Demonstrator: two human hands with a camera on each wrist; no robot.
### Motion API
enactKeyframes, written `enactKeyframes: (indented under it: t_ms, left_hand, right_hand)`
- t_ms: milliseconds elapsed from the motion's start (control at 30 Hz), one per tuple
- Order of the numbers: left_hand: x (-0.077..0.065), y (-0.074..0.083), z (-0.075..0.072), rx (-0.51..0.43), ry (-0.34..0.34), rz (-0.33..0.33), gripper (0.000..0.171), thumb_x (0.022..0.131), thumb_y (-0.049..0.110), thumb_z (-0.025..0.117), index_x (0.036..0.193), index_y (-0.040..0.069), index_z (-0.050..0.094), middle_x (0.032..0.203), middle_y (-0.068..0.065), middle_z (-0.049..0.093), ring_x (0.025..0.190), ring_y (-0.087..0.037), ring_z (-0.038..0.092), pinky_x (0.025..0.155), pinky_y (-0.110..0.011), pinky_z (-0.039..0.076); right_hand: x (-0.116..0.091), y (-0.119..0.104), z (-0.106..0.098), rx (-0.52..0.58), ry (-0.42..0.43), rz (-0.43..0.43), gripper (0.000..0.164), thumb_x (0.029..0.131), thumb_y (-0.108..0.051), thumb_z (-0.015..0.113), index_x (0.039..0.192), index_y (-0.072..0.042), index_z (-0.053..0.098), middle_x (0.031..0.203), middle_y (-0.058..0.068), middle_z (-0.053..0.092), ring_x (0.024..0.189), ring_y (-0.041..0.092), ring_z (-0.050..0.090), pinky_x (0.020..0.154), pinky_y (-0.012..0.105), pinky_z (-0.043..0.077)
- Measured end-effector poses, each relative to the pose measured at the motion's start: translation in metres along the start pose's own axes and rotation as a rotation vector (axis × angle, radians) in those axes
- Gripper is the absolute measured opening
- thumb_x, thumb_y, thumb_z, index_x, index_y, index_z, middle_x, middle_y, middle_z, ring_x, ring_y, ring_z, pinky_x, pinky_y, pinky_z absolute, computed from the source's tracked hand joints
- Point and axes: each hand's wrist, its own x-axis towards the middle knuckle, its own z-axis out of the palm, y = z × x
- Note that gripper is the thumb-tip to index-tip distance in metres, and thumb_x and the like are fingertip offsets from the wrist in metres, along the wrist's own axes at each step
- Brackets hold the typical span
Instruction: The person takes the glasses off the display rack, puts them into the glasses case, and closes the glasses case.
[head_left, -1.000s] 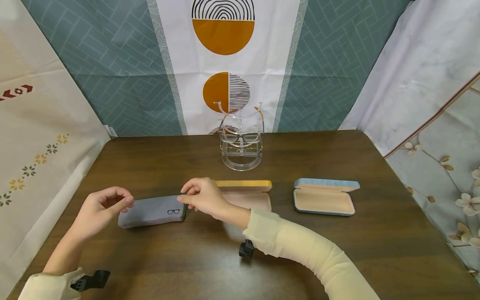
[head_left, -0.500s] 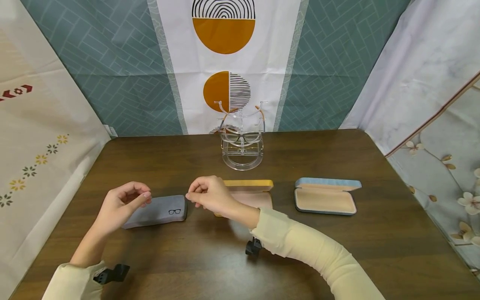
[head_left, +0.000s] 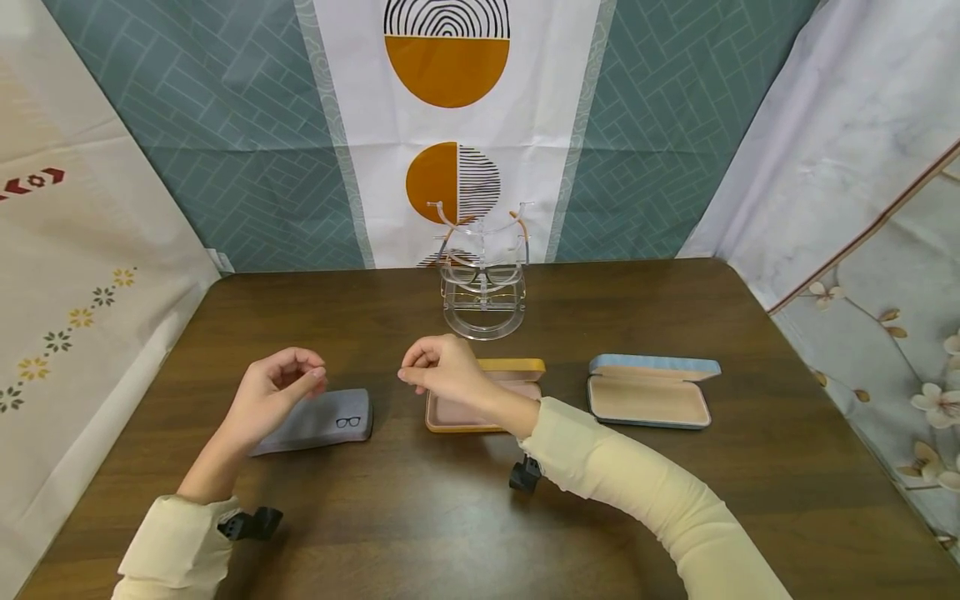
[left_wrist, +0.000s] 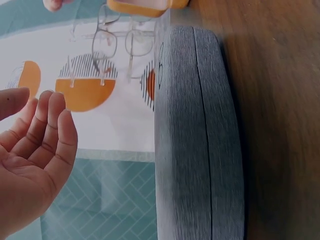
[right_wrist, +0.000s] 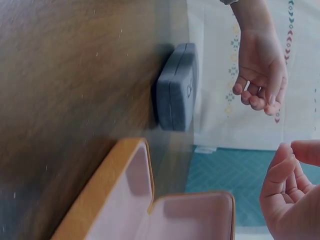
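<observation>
A closed grey glasses case (head_left: 322,421) with a small printed glasses outline lies on the table's left half. My left hand (head_left: 273,400) hovers over its left part, fingers loosely bent and holding nothing. In the left wrist view, that hand (left_wrist: 37,150) is apart from the grey case (left_wrist: 195,140). Raised over the open yellow glasses case (head_left: 457,417), my right hand (head_left: 453,372) is empty, thumb and fingertips close together. The right wrist view has this hand (right_wrist: 295,195) above the yellow case (right_wrist: 192,215), whose lining is pale pink; no glasses show inside the visible part.
A clear display stand (head_left: 483,325) holding glasses (head_left: 487,275) stands at the back middle of the brown table (head_left: 420,517). Farther right lies an open blue glasses case (head_left: 648,400) with beige lining. Patterned cloths (head_left: 247,167) hang behind and at both sides.
Both hands have moved to the right and slightly away from me. The right hand has gone from beside the grey case to over the yellow one. The cases stay put.
</observation>
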Motion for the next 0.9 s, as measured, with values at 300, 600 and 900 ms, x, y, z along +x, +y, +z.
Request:
enactKeyframes:
  t_ms: [300, 600, 900]
  left_hand:
    - [0.017, 0.000, 0.013, -0.044, -0.033, -0.016, 0.018, 0.089, 0.001, 0.055, 0.105, -0.007, 0.054, 0.081, -0.014, 0.062, 0.069, -0.009, 0.062, 0.060, -0.029, 0.053]
    - [0.034, -0.001, 0.026, -0.053, -0.045, -0.033, 0.028, 0.090, 0.007, 0.056, 0.114, -0.007, 0.052, 0.087, -0.006, 0.061, 0.072, -0.007, 0.062, 0.060, -0.029, 0.052]
    - [0.050, 0.000, 0.040, -0.075, -0.111, -0.082, 0.038, 0.092, 0.010, 0.053, 0.125, -0.006, 0.044, 0.107, -0.023, 0.058, 0.087, -0.012, 0.062, 0.070, -0.036, 0.053]
  right_hand:
    - [0.002, 0.006, -0.021, 0.040, 0.021, 0.011, 0.007, 0.079, 0.001, 0.066, 0.085, 0.005, 0.064, 0.074, 0.020, 0.064, 0.067, 0.042, 0.058, 0.049, 0.022, 0.047]
    - [0.004, 0.011, -0.039, 0.010, 0.099, 0.067, 0.012, 0.080, -0.002, 0.067, 0.091, 0.002, 0.065, 0.076, 0.014, 0.066, 0.058, 0.021, 0.060, 0.050, 0.025, 0.049]
    - [0.007, 0.016, -0.058, -0.022, 0.162, 0.123, 0.018, 0.081, -0.005, 0.067, 0.098, 0.001, 0.065, 0.084, 0.017, 0.067, 0.065, 0.028, 0.063, 0.055, 0.029, 0.052]
